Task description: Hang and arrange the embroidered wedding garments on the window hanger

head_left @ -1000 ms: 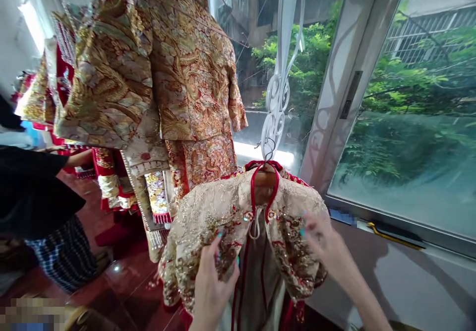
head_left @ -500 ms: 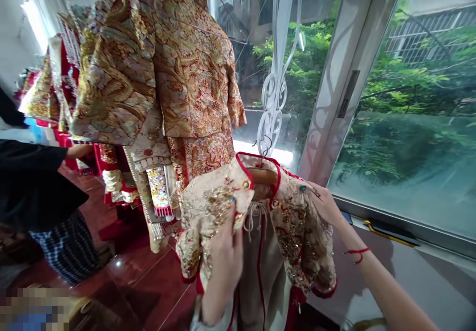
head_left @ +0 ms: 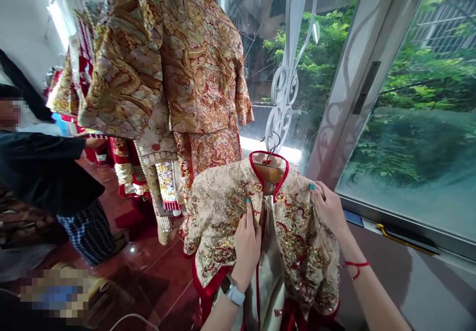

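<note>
A cream embroidered jacket [head_left: 219, 197] with gold sequins and red piping hangs open at the front. It is on a wooden hanger [head_left: 270, 173] with a metal hook. My left hand [head_left: 247, 251], a watch [head_left: 232, 291] at its wrist, holds the front edge of the jacket's left-side panel; the fingertips lie on the beadwork and part of the grip is hidden. At the right-side shoulder, my right hand [head_left: 329, 209] grips the fabric between thumb and fingers. Pale cloth with a red trim line [head_left: 273, 271] shows inside the jacket, below the collar.
Gold brocade garments [head_left: 201, 73] hang close behind on the left. A person in a dark top [head_left: 40, 167] reaches toward garments farther left. A white scrolled metal stand [head_left: 284, 88] rises before the window [head_left: 427, 137]. Reddish tiles [head_left: 163, 281] cover the floor.
The left-side front panel, earlier folded over, now lies flatter with more beadwork showing, and the collar sits straighter. My left hand has moved right along with it. The view has shifted slightly left.
</note>
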`<action>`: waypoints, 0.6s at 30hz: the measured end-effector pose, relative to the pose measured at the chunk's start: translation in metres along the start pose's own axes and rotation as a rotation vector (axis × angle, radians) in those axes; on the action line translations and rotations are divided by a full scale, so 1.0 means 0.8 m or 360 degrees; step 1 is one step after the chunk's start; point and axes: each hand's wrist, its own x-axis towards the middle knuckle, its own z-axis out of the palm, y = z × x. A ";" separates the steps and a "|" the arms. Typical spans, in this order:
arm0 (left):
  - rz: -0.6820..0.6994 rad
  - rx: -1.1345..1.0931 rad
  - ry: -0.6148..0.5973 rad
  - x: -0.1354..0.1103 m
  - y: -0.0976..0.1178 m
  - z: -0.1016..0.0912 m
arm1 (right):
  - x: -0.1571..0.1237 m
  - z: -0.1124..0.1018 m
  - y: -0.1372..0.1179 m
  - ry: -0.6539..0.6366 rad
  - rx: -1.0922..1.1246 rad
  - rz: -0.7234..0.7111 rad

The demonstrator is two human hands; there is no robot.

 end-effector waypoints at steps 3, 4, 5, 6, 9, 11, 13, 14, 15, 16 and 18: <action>0.0153 -0.0008 -0.0037 -0.029 -0.024 -0.018 | -0.036 0.004 0.001 0.0419 -0.0153 -0.0175; 0.0236 0.0011 0.0016 -0.047 -0.042 -0.024 | -0.063 0.010 0.004 0.0616 -0.0214 -0.0241; 0.0337 0.0044 0.0118 -0.067 -0.066 -0.029 | -0.096 0.020 0.007 0.0799 -0.0274 -0.0305; 0.0383 0.0115 0.0289 -0.088 -0.093 -0.033 | -0.135 0.032 0.012 0.0928 -0.0316 -0.0355; 0.0376 0.0460 0.0763 -0.136 -0.178 -0.044 | -0.256 0.081 0.036 0.0798 -0.0698 -0.0435; 0.0344 0.0651 0.0749 -0.145 -0.220 -0.049 | -0.310 0.109 0.055 0.0688 -0.1029 -0.0231; 0.0375 0.0715 0.0599 -0.136 -0.244 -0.050 | -0.331 0.123 0.076 0.0561 -0.1216 0.0029; 0.0387 0.0704 0.0508 -0.128 -0.250 -0.049 | -0.330 0.124 0.086 0.0480 -0.1232 0.0123; 0.0375 0.0672 0.0419 -0.120 -0.252 -0.048 | -0.326 0.123 0.096 0.0395 -0.1200 0.0189; 0.0343 0.0622 0.0328 -0.114 -0.252 -0.047 | -0.319 0.119 0.105 0.0312 -0.1133 0.0227; 0.0279 0.0458 0.0073 -0.107 -0.251 -0.045 | -0.309 0.109 0.122 0.0145 -0.0952 0.0223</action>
